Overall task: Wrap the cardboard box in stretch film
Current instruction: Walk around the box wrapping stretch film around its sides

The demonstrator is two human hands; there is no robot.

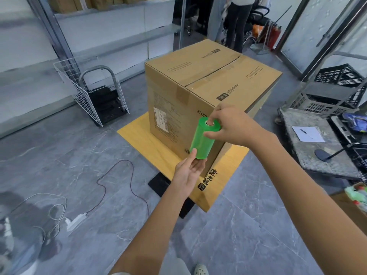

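1. Cardboard box [198, 76]: tan-brown, black print, a white label [161, 121] on its left face.
2. Stretch film roll [202, 141] at the box's near corner: bright translucent green.
3. Board [151, 147] under the box: honey-yellow wood grain.
4. Floor [79, 145] around the box: grey, pale marble veining.
5. Wire basket [66, 76] left of the box: white grid.
6. Crate [341, 75] right of the box: black lattice.

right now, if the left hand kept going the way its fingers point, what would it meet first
The lower end of the green stretch film roll, which the left hand seems to touch. Behind that stands the cardboard box; depth is unclear.
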